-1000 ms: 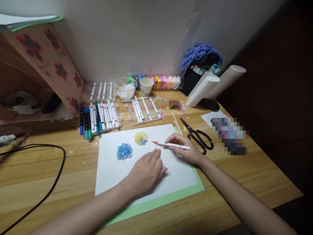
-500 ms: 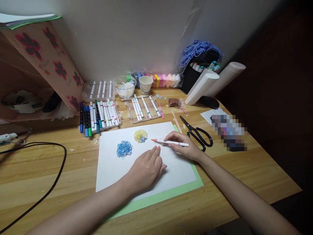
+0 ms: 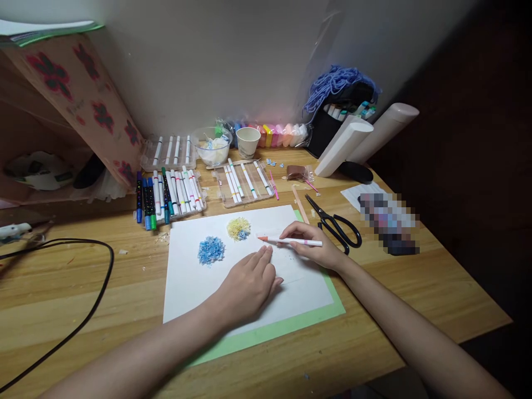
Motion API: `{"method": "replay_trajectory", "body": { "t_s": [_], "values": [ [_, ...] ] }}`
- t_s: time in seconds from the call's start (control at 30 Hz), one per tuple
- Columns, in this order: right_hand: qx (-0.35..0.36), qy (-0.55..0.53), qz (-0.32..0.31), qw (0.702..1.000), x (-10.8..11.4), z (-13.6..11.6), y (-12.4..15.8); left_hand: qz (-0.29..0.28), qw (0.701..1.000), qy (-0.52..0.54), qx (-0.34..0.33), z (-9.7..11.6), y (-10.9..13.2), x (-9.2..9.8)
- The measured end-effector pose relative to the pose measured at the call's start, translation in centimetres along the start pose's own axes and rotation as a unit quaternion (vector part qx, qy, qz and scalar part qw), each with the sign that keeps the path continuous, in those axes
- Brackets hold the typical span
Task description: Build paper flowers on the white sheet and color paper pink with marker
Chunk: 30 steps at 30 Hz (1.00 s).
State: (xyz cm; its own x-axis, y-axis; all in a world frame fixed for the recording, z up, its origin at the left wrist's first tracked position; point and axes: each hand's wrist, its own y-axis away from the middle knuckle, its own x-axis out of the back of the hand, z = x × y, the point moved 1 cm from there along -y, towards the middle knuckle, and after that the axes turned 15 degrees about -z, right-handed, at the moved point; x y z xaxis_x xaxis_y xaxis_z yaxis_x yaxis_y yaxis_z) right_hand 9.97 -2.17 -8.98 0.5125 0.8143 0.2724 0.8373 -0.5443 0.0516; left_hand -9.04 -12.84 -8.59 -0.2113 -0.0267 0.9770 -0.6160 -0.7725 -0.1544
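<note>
My right hand [image 3: 313, 243] grips a white marker pen [image 3: 310, 242] with an orange tip and a pink band. Its tip points left, close over the white paper [image 3: 187, 299]; whether it touches cannot be told. Flat on the same sheet lies my left hand [image 3: 249, 285], its fingers stretched towards the tip and holding nothing. Beyond them on the sheet sit a yellow crumbly clump [image 3: 239, 228] with a bit of blue and, farther left, a blue crumbly clump [image 3: 211, 250]. Under the white sheet, green paper [image 3: 266, 340] shows along the near and right edges.
Black-handled scissors [image 3: 332, 221] lie right of the paper. Behind it are marker trays [image 3: 243, 183], a heap of markers [image 3: 177, 191], a paper cup [image 3: 248, 143] and a clear bowl [image 3: 213, 148]. A black cable [image 3: 108, 271] curves across the left side.
</note>
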Motion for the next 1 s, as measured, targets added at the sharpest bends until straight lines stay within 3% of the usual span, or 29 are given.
{"method": "replay_trajectory", "body": {
  "t_s": [0.1,0.2,0.33,0.47,0.6,0.8,0.9,1.0],
  "values": [
    [0.005,0.010,0.018,1.000,0.1,0.0,0.1,-0.004,1.000,0.004,0.002,0.0,0.1,-0.1],
    [0.009,0.013,-0.013,1.000,0.1,0.0,0.0,-0.005,1.000,0.010,0.000,0.0,0.1,-0.2],
    [0.009,-0.012,0.023,1.000,0.3,-0.1,0.1,-0.010,1.000,0.004,0.000,0.0,0.1,-0.1],
    [-0.001,-0.010,-0.014,1.000,0.3,0.0,0.2,-0.003,1.000,0.002,0.001,0.0,0.1,-0.1],
    [0.004,-0.045,0.041,0.998,0.4,-0.1,0.1,0.004,1.000,0.018,0.009,0.1,0.1,-0.1],
    [0.046,-0.108,0.085,0.989,0.3,-0.3,0.7,0.049,0.995,0.056,0.067,-0.5,0.0,0.3],
    [0.067,-0.156,0.081,0.982,0.0,-0.3,1.1,0.075,0.986,0.094,0.116,-1.2,0.0,0.6],
    [0.073,-0.180,0.053,0.979,-0.3,-0.5,1.1,0.083,0.983,0.106,0.121,-1.3,0.0,0.7]
  ]
}}
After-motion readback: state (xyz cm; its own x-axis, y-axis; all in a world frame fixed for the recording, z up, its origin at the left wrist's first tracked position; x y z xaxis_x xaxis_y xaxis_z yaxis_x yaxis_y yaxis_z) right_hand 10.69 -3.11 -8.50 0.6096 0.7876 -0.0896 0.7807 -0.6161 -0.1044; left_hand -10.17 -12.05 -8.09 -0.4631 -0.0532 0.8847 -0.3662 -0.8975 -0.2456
